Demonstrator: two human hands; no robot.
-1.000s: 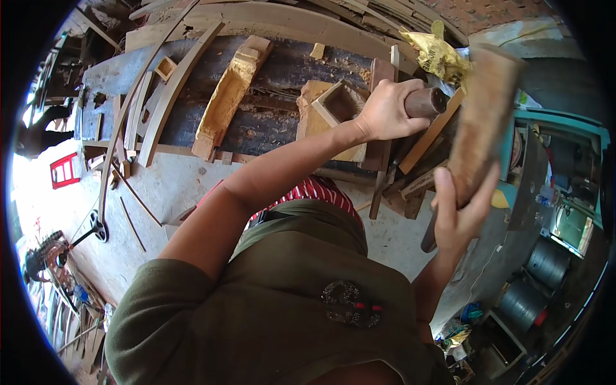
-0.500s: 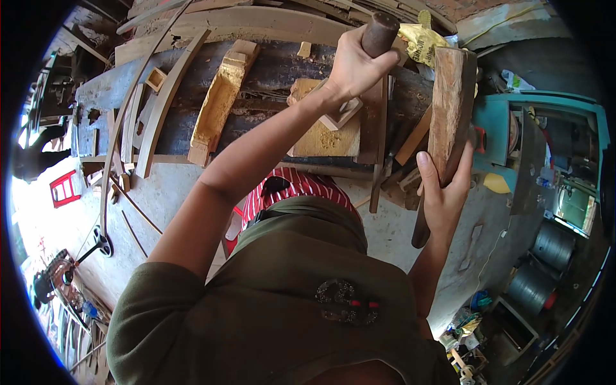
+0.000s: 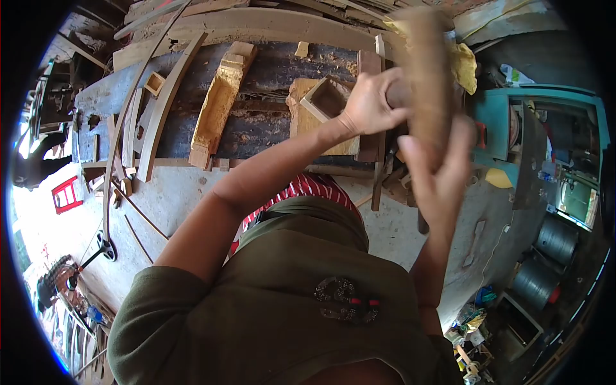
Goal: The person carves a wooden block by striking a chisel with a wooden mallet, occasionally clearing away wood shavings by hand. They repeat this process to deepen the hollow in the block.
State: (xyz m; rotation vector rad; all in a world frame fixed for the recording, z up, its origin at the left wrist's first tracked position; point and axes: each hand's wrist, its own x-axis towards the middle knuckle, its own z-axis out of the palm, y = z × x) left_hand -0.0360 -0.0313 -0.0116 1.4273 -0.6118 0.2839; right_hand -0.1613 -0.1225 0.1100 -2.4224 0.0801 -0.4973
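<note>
My left hand [image 3: 375,106] is closed around a thick, dark round handle [image 3: 399,94], whose lower end is hidden. My right hand [image 3: 443,167], smeared by motion, grips a long wooden mallet [image 3: 428,70]. The mallet is blurred too and overlaps the end of the round handle in this view. Just left of my left hand, a small square wooden box [image 3: 309,104] with a dark hollow sits tilted on a pale yellowish board [image 3: 301,133].
The dark workbench [image 3: 266,77] carries a hollowed yellow wood piece [image 3: 215,109], a curved strip [image 3: 168,102] and a smaller box [image 3: 154,83]. A yellow bag [image 3: 463,67] lies at the back right. A teal cabinet [image 3: 494,125] stands on the right, a red stool [image 3: 65,194] on the left.
My left hand has moved right and toward me with the round handle, uncovering the small box. The mallet has swung left and upward in view, toward that handle.
</note>
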